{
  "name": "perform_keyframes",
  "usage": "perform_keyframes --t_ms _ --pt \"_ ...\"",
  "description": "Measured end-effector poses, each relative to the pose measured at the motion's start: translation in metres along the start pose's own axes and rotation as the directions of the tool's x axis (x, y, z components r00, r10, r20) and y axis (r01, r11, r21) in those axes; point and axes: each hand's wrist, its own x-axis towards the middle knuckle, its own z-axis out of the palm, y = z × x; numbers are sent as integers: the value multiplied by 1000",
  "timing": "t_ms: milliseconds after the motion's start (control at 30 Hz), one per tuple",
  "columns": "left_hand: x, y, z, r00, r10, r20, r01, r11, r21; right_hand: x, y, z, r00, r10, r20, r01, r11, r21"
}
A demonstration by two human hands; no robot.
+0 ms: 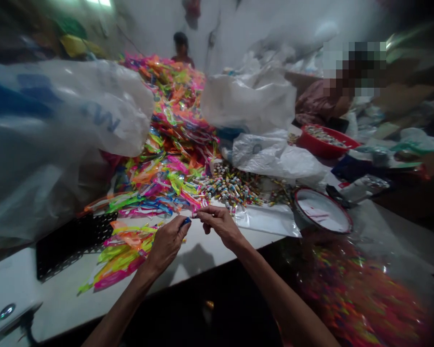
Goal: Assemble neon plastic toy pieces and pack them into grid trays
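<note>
Over the front of the white table (198, 255), my two hands meet fingertip to fingertip. My left hand (167, 243) is closed on a small blue piece (186, 221), whose kind I cannot make out. My right hand (220, 224) pinches a tiny pinkish-white piece (194, 215) right beside the blue one; whether the two touch is too small to tell. Just left of my left hand lie bright plastic strips (126, 250) in yellow, pink and orange. Beyond my fingers is a heap of small multicoloured cylinders (231, 185).
A tall heap of neon plastic strips (177, 111) rises behind, between large plastic bags (104, 111). A black perforated tray (72, 241) is at left. At right stand a red-rimmed white bowl (323, 209) and a red basin (325, 142). Two other people sit farther back.
</note>
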Motion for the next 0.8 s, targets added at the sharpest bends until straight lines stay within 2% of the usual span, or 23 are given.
perform_keyframes --t_ms 100,200,367,567,800 --pt "-5 3 -2 1000 31 0 -31 992 123 -4 -7 3 998 -66 -20 63 990 -126" --pt "-8 6 -6 998 53 14 -55 969 241 -7 -12 3 994 -101 31 106 964 -245" --pt "-9 10 -11 992 114 46 -123 925 359 -12 -18 3 984 -174 47 179 920 -350" --pt "-10 11 -11 994 72 81 -96 930 355 -12 -10 2 985 -156 79 174 925 -339" --pt "-17 1 -3 988 1 154 -32 980 197 -18 4 2 975 -160 156 205 920 -335"
